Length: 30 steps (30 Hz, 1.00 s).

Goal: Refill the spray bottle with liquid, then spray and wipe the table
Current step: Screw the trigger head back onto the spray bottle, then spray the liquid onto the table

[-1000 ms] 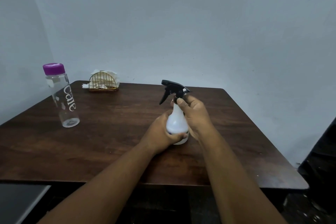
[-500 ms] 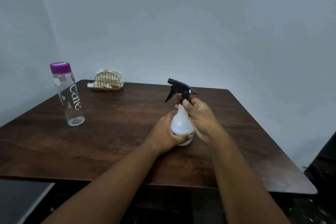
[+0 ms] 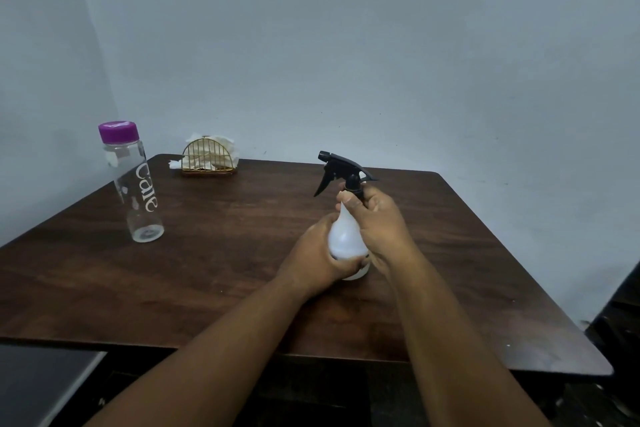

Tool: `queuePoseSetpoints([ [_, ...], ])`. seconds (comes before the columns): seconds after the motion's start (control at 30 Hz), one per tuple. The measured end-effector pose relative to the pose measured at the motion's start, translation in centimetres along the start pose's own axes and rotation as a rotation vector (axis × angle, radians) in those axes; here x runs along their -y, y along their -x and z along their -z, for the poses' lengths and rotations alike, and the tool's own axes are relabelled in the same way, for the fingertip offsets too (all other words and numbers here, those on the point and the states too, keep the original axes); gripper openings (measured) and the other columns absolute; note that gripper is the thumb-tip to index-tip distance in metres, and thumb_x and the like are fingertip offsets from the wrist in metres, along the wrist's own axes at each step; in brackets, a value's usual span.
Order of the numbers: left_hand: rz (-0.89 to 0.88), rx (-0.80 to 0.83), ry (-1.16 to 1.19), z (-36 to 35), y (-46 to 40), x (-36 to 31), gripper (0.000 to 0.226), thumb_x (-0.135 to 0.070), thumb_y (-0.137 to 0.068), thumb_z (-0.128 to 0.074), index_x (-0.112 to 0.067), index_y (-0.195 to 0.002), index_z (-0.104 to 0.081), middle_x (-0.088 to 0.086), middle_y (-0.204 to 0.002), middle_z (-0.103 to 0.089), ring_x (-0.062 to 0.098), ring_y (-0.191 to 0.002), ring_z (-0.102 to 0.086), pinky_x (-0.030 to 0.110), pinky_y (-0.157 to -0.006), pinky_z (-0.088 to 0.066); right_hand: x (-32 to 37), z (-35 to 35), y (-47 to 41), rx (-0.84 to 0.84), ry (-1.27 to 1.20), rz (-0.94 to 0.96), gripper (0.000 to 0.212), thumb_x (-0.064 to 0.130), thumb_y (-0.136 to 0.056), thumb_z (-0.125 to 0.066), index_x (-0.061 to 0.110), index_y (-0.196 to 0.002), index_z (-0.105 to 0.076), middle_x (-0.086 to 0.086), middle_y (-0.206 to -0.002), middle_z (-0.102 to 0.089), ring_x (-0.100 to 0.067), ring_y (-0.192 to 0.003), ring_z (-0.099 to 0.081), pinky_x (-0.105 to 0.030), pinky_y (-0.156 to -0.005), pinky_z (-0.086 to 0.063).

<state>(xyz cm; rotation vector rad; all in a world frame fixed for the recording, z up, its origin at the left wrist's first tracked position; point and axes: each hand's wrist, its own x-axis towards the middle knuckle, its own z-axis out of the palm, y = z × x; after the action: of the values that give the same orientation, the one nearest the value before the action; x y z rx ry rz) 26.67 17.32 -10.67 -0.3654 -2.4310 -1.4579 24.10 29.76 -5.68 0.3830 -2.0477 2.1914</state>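
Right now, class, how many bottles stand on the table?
2. The white spray bottle stands near the middle, held by both hands; the clear bottle with a purple cap stands at the left. None seem hidden.

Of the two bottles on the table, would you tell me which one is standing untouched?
The clear bottle with the purple cap, at the left. The white spray bottle is gripped by the left hand and right hand.

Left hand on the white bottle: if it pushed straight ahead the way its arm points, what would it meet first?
The left hand already wraps the spray bottle, so it meets that at once. Behind the bottle lies the right hand, gripping the neck under the black trigger head.
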Motion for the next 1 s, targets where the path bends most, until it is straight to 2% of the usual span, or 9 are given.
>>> queuePoseSetpoints([
  [0.13, 0.027, -0.019, -0.060, 0.1, 0.3, -0.3, 0.058, -0.046, -0.067, -0.088, -0.042, -0.114, -0.053, -0.019, -0.105, -0.065, -0.005, -0.096, -0.062, 0.015, -0.077, -0.050, 0.6, 2.3, -1.1, 0.259, -0.220, -0.135, 0.030, 0.026, -0.080, -0.080, 0.011, -0.104, -0.070, -0.007, -0.100, -0.074, -0.019, -0.097, -0.069, -0.040, -0.097, -0.055],
  [0.23, 0.055, -0.079, -0.111, 0.3, 0.2, -0.3, 0.068, -0.052, -0.067, -0.085, -0.039, -0.124, -0.051, -0.020, -0.109, -0.057, 0.000, -0.100, -0.056, 0.020, -0.080, -0.047, 1.1, 5.5, -3.7, 0.291, -0.272, -0.201, 0.032, 0.023, -0.090, -0.068, 0.008, -0.118, -0.065, -0.011, -0.111, -0.070, -0.023, -0.096, -0.069, -0.041, -0.096, -0.054],
  [0.4, 0.110, -0.199, -0.156, 0.4, -0.4, 0.5, 0.080, -0.057, -0.066, -0.082, -0.036, -0.135, -0.047, -0.017, -0.120, -0.053, 0.005, -0.111, -0.050, 0.026, -0.088, -0.045, -2.6, 9.7, -10.4, -0.280, 0.291, -0.272, 0.013, 0.011, -0.093, -0.065, 0.022, -0.097, -0.068, -0.009, -0.115, -0.071, -0.016, -0.076, -0.061, -0.026, -0.066, -0.050],
  [0.47, 0.116, -0.211, -0.153, 0.4, -0.7, 0.7, 0.081, -0.056, -0.067, -0.083, -0.035, -0.136, -0.047, -0.018, -0.118, -0.052, 0.004, -0.111, -0.049, 0.026, -0.089, -0.046, -4.9, 10.0, -12.2, -0.289, 0.513, -0.276, 0.012, 0.020, -0.087, -0.075, 0.022, -0.097, -0.069, -0.006, -0.114, -0.071, -0.019, -0.096, -0.065, -0.030, -0.081, -0.051],
  [0.53, 0.106, -0.221, -0.144, 0.3, -0.9, 0.7, 0.078, -0.055, -0.066, -0.084, -0.035, -0.133, -0.049, -0.020, -0.117, -0.055, 0.003, -0.111, -0.052, 0.026, -0.089, -0.049, -6.5, 9.5, -13.3, -0.216, 0.709, -0.298, 0.034, 0.046, -0.077, -0.079, 0.027, -0.102, -0.067, 0.002, -0.112, -0.070, -0.024, -0.114, -0.063, -0.038, -0.100, -0.048],
  [0.67, 0.097, -0.186, -0.160, 0.1, -1.1, 1.2, 0.085, -0.058, -0.063, -0.084, -0.038, -0.137, -0.045, -0.019, -0.127, -0.053, 0.001, -0.117, -0.049, 0.030, -0.098, -0.050, -7.9, 7.4, -14.8, -0.129, 1.121, -0.306, 0.058, 0.074, -0.070, -0.069, 0.037, -0.116, -0.067, 0.005, -0.128, -0.064, -0.028, -0.128, -0.054, -0.045, -0.107, -0.041],
  [0.8, 0.115, -0.231, -0.144, 0.0, -1.0, 1.7, 0.102, -0.055, -0.060, -0.088, -0.036, -0.137, -0.026, -0.011, -0.137, -0.028, -0.005, -0.114, -0.029, 0.008, -0.092, -0.033, -8.6, 6.8, -16.8, -0.181, 1.027, -0.278, 0.028, 0.057, -0.080, -0.073, 0.031, -0.092, -0.071, 0.003, -0.107, -0.072, -0.026, -0.111, -0.063, -0.039, -0.098, -0.047],
  [0.93, 0.089, -0.206, -0.101, 0.0, -1.2, 2.5, 0.096, -0.046, -0.059, -0.093, -0.037, -0.127, -0.026, -0.009, -0.131, -0.030, -0.010, -0.108, -0.032, -0.005, -0.083, -0.030, -5.8, 8.7, -19.9, -0.175, 0.767, -0.212, 0.027, 0.029, -0.084, -0.079, 0.019, -0.066, -0.060, 0.002, -0.074, -0.060, -0.021, -0.080, -0.060, -0.027, -0.068, -0.045],
  [1.0, 0.073, -0.199, -0.087, -0.1, -1.4, 2.7, 0.097, -0.045, -0.059, -0.093, -0.037, -0.129, -0.027, -0.010, -0.132, -0.030, -0.016, -0.116, -0.031, -0.006, -0.084, -0.031, -3.9, 10.2, -21.3, -0.233, 0.747, -0.160, 0.026, 0.025, -0.084, -0.077, 0.014, -0.067, -0.060, -0.001, -0.073, -0.058, -0.020, -0.073, -0.055, -0.027, -0.063, -0.039],
])
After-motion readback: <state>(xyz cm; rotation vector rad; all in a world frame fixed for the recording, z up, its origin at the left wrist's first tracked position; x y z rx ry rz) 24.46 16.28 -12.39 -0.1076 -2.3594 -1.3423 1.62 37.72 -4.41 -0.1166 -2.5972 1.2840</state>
